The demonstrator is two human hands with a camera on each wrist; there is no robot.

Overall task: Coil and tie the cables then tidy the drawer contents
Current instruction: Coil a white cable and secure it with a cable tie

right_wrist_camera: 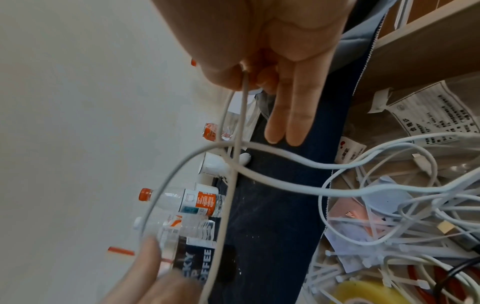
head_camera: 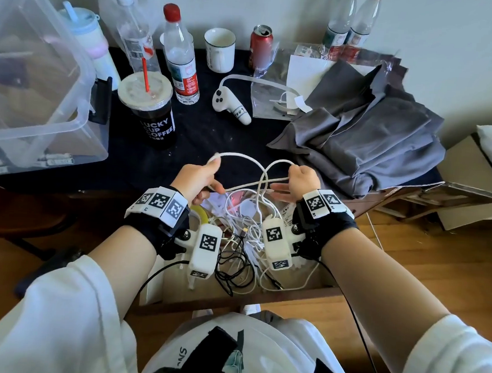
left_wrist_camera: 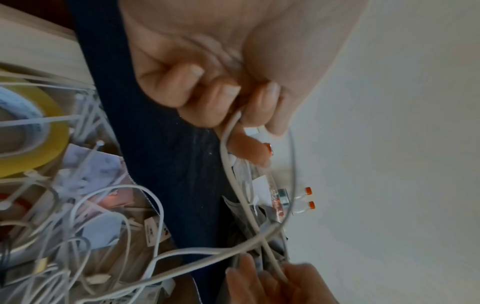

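Note:
A white cable (head_camera: 241, 155) is stretched between my two hands above the open drawer (head_camera: 304, 291) and crosses itself in a loop between them. My left hand (head_camera: 199, 177) grips one part of it with curled fingers (left_wrist_camera: 228, 96); the cable (left_wrist_camera: 226, 162) runs down from that fist. My right hand (head_camera: 301, 179) pinches the cable (right_wrist_camera: 241, 115) between thumb and forefinger, with the other fingers (right_wrist_camera: 285, 115) straight. The cable's loose length hangs into the drawer, where a tangle of white and black cables (head_camera: 244, 238) lies.
The drawer also holds white zip ties (right_wrist_camera: 350, 273), a yellow tape roll (left_wrist_camera: 52, 131) and paper slips. On the dark tabletop stand a coffee cup (head_camera: 154, 114), water bottles (head_camera: 180, 55), a mug (head_camera: 220, 50), a can (head_camera: 260, 44), a white controller (head_camera: 232, 106), grey cloth (head_camera: 371, 136) and a clear plastic box (head_camera: 35, 87).

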